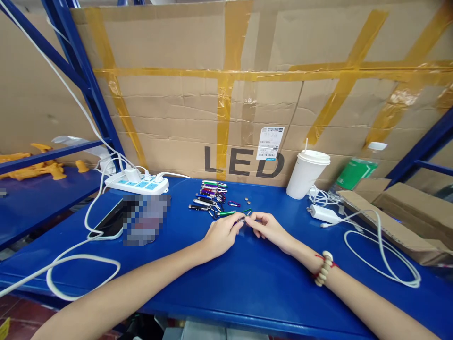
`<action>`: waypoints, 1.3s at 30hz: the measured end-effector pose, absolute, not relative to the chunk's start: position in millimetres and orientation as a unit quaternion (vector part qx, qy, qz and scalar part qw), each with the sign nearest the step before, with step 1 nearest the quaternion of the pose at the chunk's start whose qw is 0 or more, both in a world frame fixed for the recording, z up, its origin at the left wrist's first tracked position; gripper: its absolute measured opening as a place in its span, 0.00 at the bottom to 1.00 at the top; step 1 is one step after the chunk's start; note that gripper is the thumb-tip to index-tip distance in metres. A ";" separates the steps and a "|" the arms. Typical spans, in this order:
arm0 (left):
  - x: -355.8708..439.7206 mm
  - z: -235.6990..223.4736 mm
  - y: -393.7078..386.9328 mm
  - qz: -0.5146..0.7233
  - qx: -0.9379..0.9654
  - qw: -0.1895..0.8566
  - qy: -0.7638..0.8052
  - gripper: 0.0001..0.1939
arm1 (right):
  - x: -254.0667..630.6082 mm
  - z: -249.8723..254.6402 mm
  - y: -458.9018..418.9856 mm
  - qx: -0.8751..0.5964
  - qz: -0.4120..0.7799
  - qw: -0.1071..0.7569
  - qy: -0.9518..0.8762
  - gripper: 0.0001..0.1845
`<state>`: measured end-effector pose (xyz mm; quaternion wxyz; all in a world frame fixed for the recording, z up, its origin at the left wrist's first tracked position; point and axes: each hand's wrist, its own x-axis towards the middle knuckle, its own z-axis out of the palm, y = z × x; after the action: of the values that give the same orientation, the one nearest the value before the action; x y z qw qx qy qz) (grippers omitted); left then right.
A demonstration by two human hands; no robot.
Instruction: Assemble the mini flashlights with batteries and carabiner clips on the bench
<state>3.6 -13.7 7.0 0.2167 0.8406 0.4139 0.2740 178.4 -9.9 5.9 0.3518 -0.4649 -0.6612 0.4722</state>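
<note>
My left hand (222,234) and my right hand (269,229) meet over the blue table, both closed with fingertips together. Between them is a small dark, silvery part (241,219), mostly hidden by the fingers. Just beyond my left fingers a green penlight tube (225,214) shows. A green carabiner clip (247,211) sits behind my fingertips; whether it joins the tube cannot be seen. Several keychain penlights (203,201) in various colours lie in a column past my left hand. A purple carabiner clip (234,204) and small round button cells (247,199) lie beyond the hands.
At left are a white power strip (141,183) with cables, a phone (112,219) and a blurred-out item (146,219). To the right stand a white paper cup (307,174), a bottle (357,170), a charger (323,214) and an open cardboard box (399,226). Large cardboard (170,108) closes off the back.
</note>
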 end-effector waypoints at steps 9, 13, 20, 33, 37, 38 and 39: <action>2.1 6.6 -15.4 0.260 0.854 0.191 0.408 0.13 | 177.9 6.4 -10.1 -0.465 0.474 0.338 -0.667 0.24; 2.3 6.8 -15.6 0.261 0.854 0.186 0.409 0.13 | 178.5 6.2 -9.5 -0.468 0.468 0.332 -0.672 0.24; 2.6 7.4 -15.9 0.258 0.856 0.189 0.406 0.13 | 177.7 8.1 -9.7 -0.463 0.469 0.331 -0.675 0.26; 3.1 8.3 -15.8 0.246 0.866 0.182 0.396 0.12 | 180.2 5.6 -9.1 -0.464 0.477 0.320 -0.674 0.24; 3.3 7.7 -15.7 0.247 0.865 0.182 0.397 0.12 | 181.7 3.5 -8.1 -0.459 0.475 0.318 -0.680 0.23; 3.4 7.6 -15.6 0.246 0.865 0.181 0.399 0.12 | 182.3 2.8 -7.6 -0.457 0.476 0.317 -0.681 0.23; 3.6 7.5 -15.4 0.244 0.865 0.181 0.400 0.12 | 182.9 1.9 -7.0 -0.455 0.477 0.315 -0.683 0.24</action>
<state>3.6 -15.4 7.5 0.1810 0.8645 0.4003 0.2443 182.9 -7.0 1.9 0.3151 -0.4555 -0.6827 0.4766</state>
